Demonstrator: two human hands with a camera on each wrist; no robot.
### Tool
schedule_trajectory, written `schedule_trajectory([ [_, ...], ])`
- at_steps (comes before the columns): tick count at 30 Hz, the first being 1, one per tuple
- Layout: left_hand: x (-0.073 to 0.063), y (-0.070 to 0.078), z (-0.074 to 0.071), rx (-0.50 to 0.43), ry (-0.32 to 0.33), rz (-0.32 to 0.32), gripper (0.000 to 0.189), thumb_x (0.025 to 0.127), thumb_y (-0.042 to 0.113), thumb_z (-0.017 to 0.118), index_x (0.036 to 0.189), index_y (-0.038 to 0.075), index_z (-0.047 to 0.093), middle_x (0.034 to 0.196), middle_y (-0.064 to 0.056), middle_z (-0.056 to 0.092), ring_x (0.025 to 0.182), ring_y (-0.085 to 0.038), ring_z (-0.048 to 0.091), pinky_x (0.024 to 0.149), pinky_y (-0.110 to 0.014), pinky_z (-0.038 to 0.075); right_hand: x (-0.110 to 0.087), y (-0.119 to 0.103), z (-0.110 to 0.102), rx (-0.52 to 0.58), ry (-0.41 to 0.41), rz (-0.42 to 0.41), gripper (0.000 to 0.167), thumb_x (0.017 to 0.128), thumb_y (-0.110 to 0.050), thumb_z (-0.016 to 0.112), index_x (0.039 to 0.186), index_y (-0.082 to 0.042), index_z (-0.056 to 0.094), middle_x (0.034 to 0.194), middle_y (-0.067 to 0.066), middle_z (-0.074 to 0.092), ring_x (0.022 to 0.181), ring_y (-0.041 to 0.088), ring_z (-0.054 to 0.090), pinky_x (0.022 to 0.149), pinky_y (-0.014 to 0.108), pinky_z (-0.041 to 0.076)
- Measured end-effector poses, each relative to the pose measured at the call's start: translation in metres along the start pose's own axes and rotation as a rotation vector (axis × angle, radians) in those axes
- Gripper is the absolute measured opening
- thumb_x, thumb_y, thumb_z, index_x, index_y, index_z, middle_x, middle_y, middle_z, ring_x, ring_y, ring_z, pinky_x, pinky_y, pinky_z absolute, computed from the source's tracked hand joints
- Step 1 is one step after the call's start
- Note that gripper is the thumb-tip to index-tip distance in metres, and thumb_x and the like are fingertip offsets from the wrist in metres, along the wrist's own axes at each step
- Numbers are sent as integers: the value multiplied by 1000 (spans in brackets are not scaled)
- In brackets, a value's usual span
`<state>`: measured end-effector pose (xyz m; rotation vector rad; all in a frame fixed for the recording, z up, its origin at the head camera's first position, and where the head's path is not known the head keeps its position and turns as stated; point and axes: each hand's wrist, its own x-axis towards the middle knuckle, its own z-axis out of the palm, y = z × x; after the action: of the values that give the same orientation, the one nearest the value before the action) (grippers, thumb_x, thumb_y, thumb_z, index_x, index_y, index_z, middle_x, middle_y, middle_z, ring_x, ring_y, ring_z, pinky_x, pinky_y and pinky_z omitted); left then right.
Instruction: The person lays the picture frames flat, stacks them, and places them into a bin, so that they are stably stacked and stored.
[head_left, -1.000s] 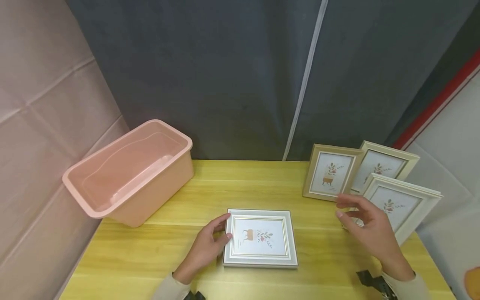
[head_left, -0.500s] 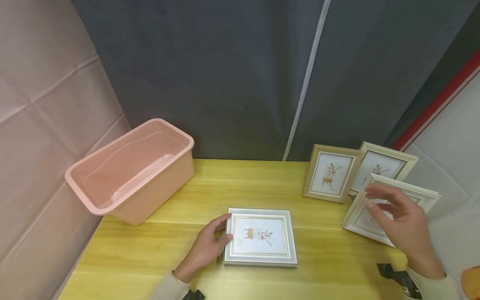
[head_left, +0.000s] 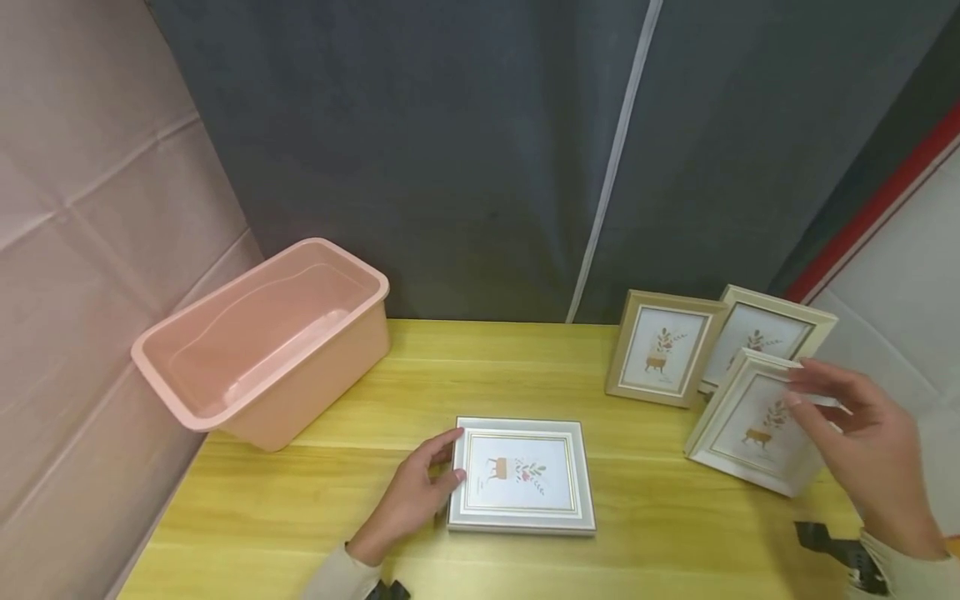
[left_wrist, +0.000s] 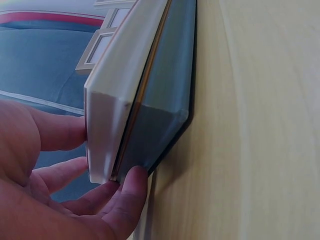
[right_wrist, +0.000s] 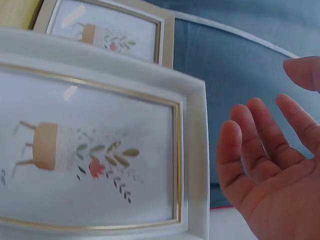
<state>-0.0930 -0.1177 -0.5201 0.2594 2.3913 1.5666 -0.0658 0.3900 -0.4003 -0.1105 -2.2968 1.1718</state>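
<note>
A silver-white picture frame (head_left: 521, 475) lies face up near the table's front. My left hand (head_left: 416, 487) grips its left edge; in the left wrist view, fingers (left_wrist: 65, 132) meet its thick pale side, which has a dark seam and a blue-grey layer below. At the right stands a white picture frame (head_left: 757, 425), tilted back. My right hand (head_left: 862, 446) overlaps its right side in the head view. In the right wrist view the fingers (right_wrist: 272, 140) are loosely bent, apart from that white frame, and hold nothing.
Behind the white frame stand a tan picture frame (head_left: 666, 348) and a cream picture frame (head_left: 780, 321). A pink plastic tub (head_left: 322, 367) sits at the table's back left. A dark curtain (head_left: 450, 167) backs the wooden table (head_left: 300, 517).
My right hand has moved right, from the gap near the tan frame, across the white frame to its right side. The left hand and the silver-white frame have stayed in place.
</note>
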Motion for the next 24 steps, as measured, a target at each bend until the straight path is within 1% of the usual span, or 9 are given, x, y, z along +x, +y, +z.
schedule_trajectory([
  [4, 0, 0, 0, -7, 0, -1, 59, 104, 23, 69, 158, 28, 48, 156, -16, 54, 140, -40, 54, 105, -54, 57, 5, 6, -5, -18, 36, 33, 48, 94, 6, 74, 140, -2, 66, 118, -19, 70, 105, -5, 65, 85, 2, 48],
  [9, 1, 1, -1, -19, -2, -5, 58, 104, 22, 69, 158, 28, 48, 155, -16, 55, 140, -40, 54, 104, -53, 57, 11, 14, -10, -23, 115, 100, 47, 92, 7, 74, 138, -4, 68, 114, -24, 69, 104, -6, 63, 83, -1, 47],
  [14, 1, 0, -1, -22, -3, -6, 57, 104, 22, 69, 157, 29, 49, 155, -16, 54, 140, -40, 54, 104, -54, 57, 13, 23, -16, -18, 137, 164, 49, 95, 4, 72, 141, -10, 67, 113, -28, 65, 105, -9, 59, 81, -2, 44],
  [17, 1, -1, -1, -26, -8, -7, 57, 104, 23, 69, 157, 29, 49, 155, -16, 54, 140, -39, 54, 103, -52, 58, 14, 29, -19, -15, 149, 180, 49, 95, 5, 72, 141, -9, 67, 113, -29, 65, 104, -9, 58, 80, -2, 44],
  [18, 1, -1, -1, -30, -10, -7, 57, 104, 23, 69, 157, 29, 49, 155, -17, 54, 140, -40, 54, 102, -50, 59, 15, 31, -20, -24, 150, 183, 49, 95, 5, 72, 141, -11, 68, 114, -30, 64, 104, -9, 57, 80, -2, 43],
  [20, 1, -2, 0, -34, -10, -7, 57, 104, 23, 69, 157, 28, 50, 156, -18, 53, 140, -40, 54, 100, -48, 60, 15, 34, -22, -37, 149, 197, 50, 95, 4, 72, 141, -15, 68, 116, -32, 62, 100, -9, 56, 76, -1, 42],
  [24, 1, -3, -1, -42, -9, -6, 57, 103, 23, 69, 156, 28, 50, 158, -19, 50, 141, -42, 53, 101, -46, 60, 16, 42, -26, -82, 126, 226, 53, 97, -3, 72, 145, -26, 66, 118, -34, 53, 77, -10, 52, 56, 7, 39],
])
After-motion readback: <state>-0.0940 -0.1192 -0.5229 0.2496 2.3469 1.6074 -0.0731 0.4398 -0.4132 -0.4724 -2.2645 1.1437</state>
